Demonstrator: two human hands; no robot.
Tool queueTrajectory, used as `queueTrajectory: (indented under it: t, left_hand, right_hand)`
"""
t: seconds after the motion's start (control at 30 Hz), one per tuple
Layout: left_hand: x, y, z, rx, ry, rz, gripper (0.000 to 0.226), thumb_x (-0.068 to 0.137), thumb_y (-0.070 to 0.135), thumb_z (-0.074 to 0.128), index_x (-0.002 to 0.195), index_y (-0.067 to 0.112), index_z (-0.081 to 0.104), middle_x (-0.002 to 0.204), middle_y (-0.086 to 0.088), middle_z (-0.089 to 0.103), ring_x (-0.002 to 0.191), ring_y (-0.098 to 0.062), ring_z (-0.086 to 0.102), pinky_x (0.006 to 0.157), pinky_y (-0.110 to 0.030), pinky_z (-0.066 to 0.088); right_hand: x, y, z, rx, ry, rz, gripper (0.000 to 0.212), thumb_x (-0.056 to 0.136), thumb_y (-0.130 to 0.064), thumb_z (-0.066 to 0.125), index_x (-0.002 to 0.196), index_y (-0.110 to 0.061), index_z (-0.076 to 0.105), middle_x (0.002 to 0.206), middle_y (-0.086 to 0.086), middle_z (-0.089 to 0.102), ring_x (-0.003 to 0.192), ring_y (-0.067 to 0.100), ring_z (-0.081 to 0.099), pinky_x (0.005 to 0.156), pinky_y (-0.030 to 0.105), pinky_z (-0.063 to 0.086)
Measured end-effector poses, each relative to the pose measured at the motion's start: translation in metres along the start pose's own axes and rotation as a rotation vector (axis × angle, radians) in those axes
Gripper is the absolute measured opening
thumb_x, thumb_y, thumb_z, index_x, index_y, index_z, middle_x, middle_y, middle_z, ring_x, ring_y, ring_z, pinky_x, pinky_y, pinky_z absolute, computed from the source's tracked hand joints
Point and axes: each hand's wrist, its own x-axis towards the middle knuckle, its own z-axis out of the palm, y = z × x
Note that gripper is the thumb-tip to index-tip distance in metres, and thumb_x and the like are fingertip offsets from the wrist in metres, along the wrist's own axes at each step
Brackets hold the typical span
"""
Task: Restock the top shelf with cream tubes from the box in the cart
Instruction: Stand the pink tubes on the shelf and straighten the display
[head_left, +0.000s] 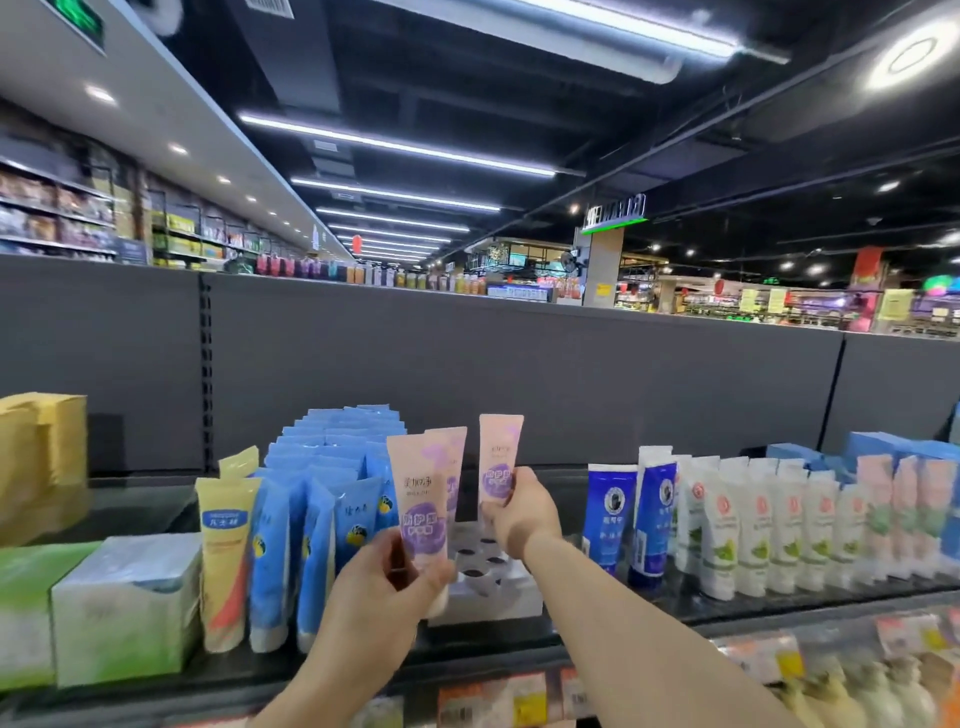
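My left hand grips two pink cream tubes with purple labels, the front one upright and a second just behind it. My right hand holds a third pink tube upright, farther back over the top shelf. Below both hands sits a white display tray with round holes, apparently holding no tubes. The box and the cart are out of view.
Blue tubes and a yellow tube stand left of the tray. Dark blue tubes and white-green tubes stand to its right. Green-white boxes sit at the far left. A grey back panel rises behind.
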Motion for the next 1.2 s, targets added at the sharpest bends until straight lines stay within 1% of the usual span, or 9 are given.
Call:
queueTrajectory:
  t: [0.13,0.23,0.4,0.67,0.8,0.93,1.03,1.1,1.2]
  left_hand:
    - [0.001,0.002,0.010,0.020,0.041,0.006,0.019,0.086,0.032,0.069,0.099,0.038,0.058,0.093,0.012,0.069,0.084,-0.005,0.063,0.056,-0.011,0.044]
    - [0.005,0.001,0.018,0.020,0.045,0.005,0.023,0.086,0.030,0.070,0.102,0.037,0.057,0.097,0.016,0.066,0.089,-0.004,0.061,0.064,-0.013,0.043]
    - [0.011,0.000,0.026,0.035,0.059,0.018,0.023,0.086,0.030,0.070,0.093,0.042,0.051,0.095,0.026,0.057,0.087,0.001,0.055,0.064,-0.011,0.040]
    - [0.017,-0.007,0.031,0.065,0.087,0.007,0.032,0.085,0.034,0.070,0.110,0.040,0.050,0.097,0.029,0.056,0.089,0.000,0.055,0.066,-0.013,0.042]
    - [0.019,-0.008,0.031,0.063,0.084,0.019,0.033,0.086,0.035,0.069,0.108,0.043,0.047,0.096,0.030,0.055,0.089,-0.003,0.058,0.068,-0.017,0.048]
    - [0.021,-0.009,0.032,0.057,0.091,0.020,0.030,0.086,0.035,0.069,0.110,0.040,0.052,0.098,0.027,0.059,0.091,-0.004,0.059,0.070,-0.018,0.049]
    - [0.022,-0.006,0.032,0.062,0.084,0.030,0.025,0.086,0.035,0.069,0.104,0.042,0.054,0.096,0.027,0.061,0.091,0.000,0.058,0.067,-0.014,0.044]
    - [0.022,-0.005,0.033,0.067,0.060,0.040,0.023,0.087,0.035,0.069,0.102,0.043,0.054,0.097,0.023,0.063,0.092,0.000,0.060,0.069,-0.014,0.045]
    - [0.028,-0.002,0.039,0.068,0.051,0.050,0.024,0.086,0.034,0.069,0.106,0.038,0.057,0.097,0.017,0.066,0.091,-0.002,0.062,0.072,-0.016,0.047]
  right_hand:
    - [0.004,0.007,0.000,-0.006,-0.023,0.004,0.029,0.090,-0.023,0.065,0.112,-0.017,0.047,0.116,0.002,0.060,0.092,0.011,0.054,0.086,0.030,0.047]
    - [0.007,0.011,0.000,-0.035,-0.034,0.005,0.031,0.090,-0.025,0.066,0.113,-0.018,0.046,0.117,0.002,0.059,0.093,0.011,0.055,0.089,0.031,0.049]
    - [0.013,0.015,0.002,-0.062,-0.035,0.005,0.032,0.090,-0.031,0.066,0.111,-0.019,0.045,0.115,0.000,0.059,0.093,0.011,0.056,0.089,0.028,0.049]
    - [0.019,0.023,0.007,-0.140,-0.061,0.000,0.031,0.090,-0.033,0.065,0.108,-0.020,0.044,0.112,-0.001,0.059,0.100,0.012,0.059,0.087,0.027,0.049]
    - [0.021,0.027,0.011,-0.065,-0.123,0.023,0.026,0.091,-0.027,0.062,0.112,-0.019,0.049,0.116,0.004,0.061,0.104,0.019,0.061,0.096,0.035,0.050]
    - [0.014,0.020,0.002,-0.118,-0.071,0.028,0.040,0.090,-0.025,0.064,0.127,-0.014,0.052,0.121,0.007,0.061,0.111,0.024,0.060,0.087,0.030,0.048]
    - [-0.007,0.013,-0.004,0.021,0.053,0.021,0.055,0.091,-0.029,0.066,0.138,-0.019,0.040,0.131,0.004,0.054,0.116,0.021,0.056,0.086,0.029,0.049]
    - [-0.022,0.007,-0.008,0.192,0.175,-0.043,0.045,0.092,-0.027,0.065,0.131,-0.023,0.044,0.128,0.001,0.055,0.108,0.014,0.056,0.078,0.024,0.050]
    - [-0.042,-0.010,-0.020,0.480,0.020,-0.124,0.024,0.093,-0.034,0.062,0.113,-0.024,0.053,0.111,-0.003,0.064,0.094,0.010,0.062,0.070,0.018,0.052]
